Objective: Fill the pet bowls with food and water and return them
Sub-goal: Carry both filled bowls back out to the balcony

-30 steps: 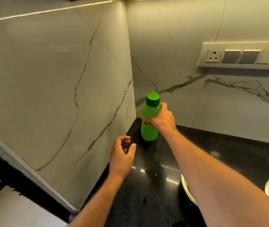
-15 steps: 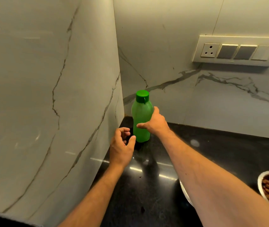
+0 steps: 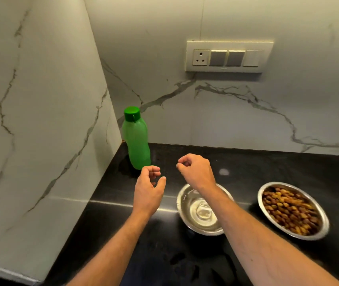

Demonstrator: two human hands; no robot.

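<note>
A green water bottle (image 3: 136, 141) with its cap on stands upright in the back left corner of the black counter (image 3: 267, 168). A steel bowl (image 3: 199, 213) holding water sits near the middle, partly hidden under my right forearm. To its right a second steel bowl (image 3: 292, 209) is full of brown kibble. My left hand (image 3: 149, 187) hovers just in front of the bottle, fingers loosely curled, holding nothing. My right hand (image 3: 196, 171) hangs above the water bowl's far rim, fingers loosely curled and empty.
Marble walls close the counter on the left and at the back. A switch panel with a socket (image 3: 229, 56) is mounted on the back wall. The counter's front edge runs along the bottom of the view.
My right hand has let go of the green bottle and drawn back toward the water bowl. The bottle stays standing in the corner. The view has swung right, bringing both bowls in.
</note>
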